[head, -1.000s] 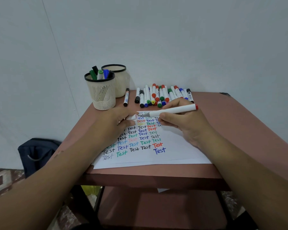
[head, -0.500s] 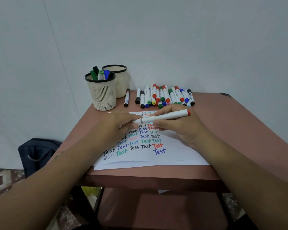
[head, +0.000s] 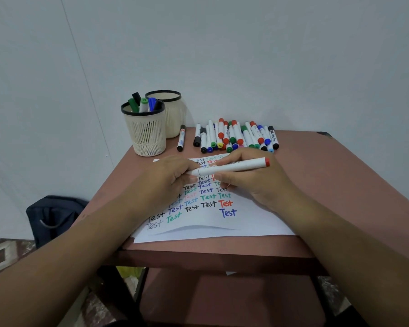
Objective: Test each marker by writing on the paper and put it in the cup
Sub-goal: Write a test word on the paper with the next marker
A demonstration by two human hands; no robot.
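Both hands hold one white marker [head: 232,168] with a red end, horizontal above the paper [head: 257,223]. The right hand [head: 253,182] curls its fingers round the barrel. The left hand [head: 170,178] closes its fingers on the marker's left end, where the cap sits; the seam of the cap shows just beside its fingertips. Whether the cap is fully seated cannot be told.

Step in hand, as judged: capping or uncapping at the marker's left end. The pictures do not settle which.

The paper lies on the counter [head: 340,185], its near part bare below rows of the word "Test" in several colours. The front cup [head: 147,131] stands at the far left of the counter with a few markers upright in it; a second cup [head: 168,109] stands just behind it. A pile of loose markers [head: 234,138] lies beyond the paper.

Next move, if the cap is coming off: write on bare paper. If it is going on: press it home, then carry the marker to the front cup and drop it in upright.
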